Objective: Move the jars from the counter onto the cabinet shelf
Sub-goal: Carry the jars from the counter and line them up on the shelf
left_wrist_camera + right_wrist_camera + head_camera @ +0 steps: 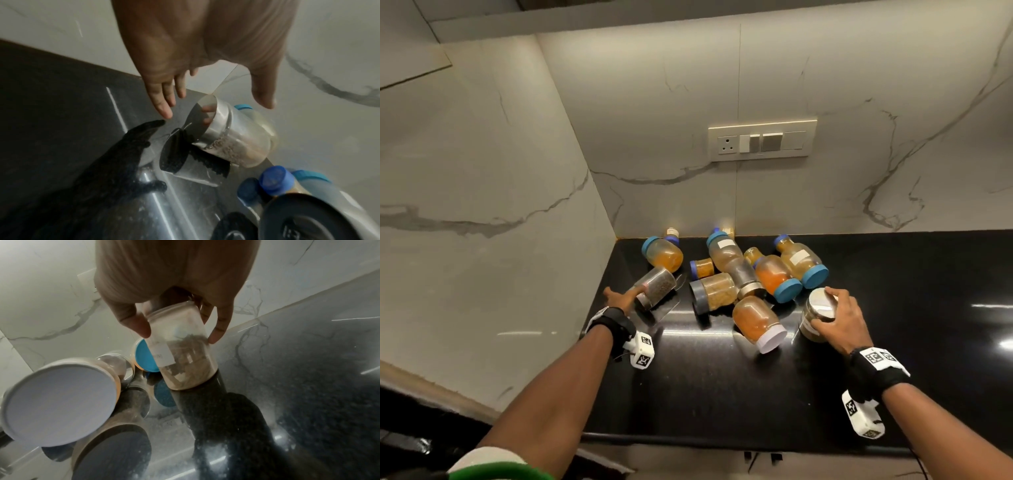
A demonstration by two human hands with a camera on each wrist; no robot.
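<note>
Several jars lie in a heap on the black counter (705, 377) near the back corner. My left hand (625, 296) reaches to a silver-lidded jar of dark seeds (657, 286) lying on its side at the heap's left. Seen from the left wrist, that hand (216, 107) is spread open over the jar's lid (207, 116) without gripping it. My right hand (832, 315) grips another silver-lidded jar (816, 317) from above. This jar (183, 356) stands on the counter between thumb and fingers (217, 333). No cabinet shelf is in view.
Blue-lidded jars of orange stuff (779, 279) lie at the back, a grey-lidded jar (714, 293) in the middle and a white-lidded one (758, 323) in front. Marble walls close the left and back, with a switch panel (762, 138). The counter's front edge (722, 442) runs below.
</note>
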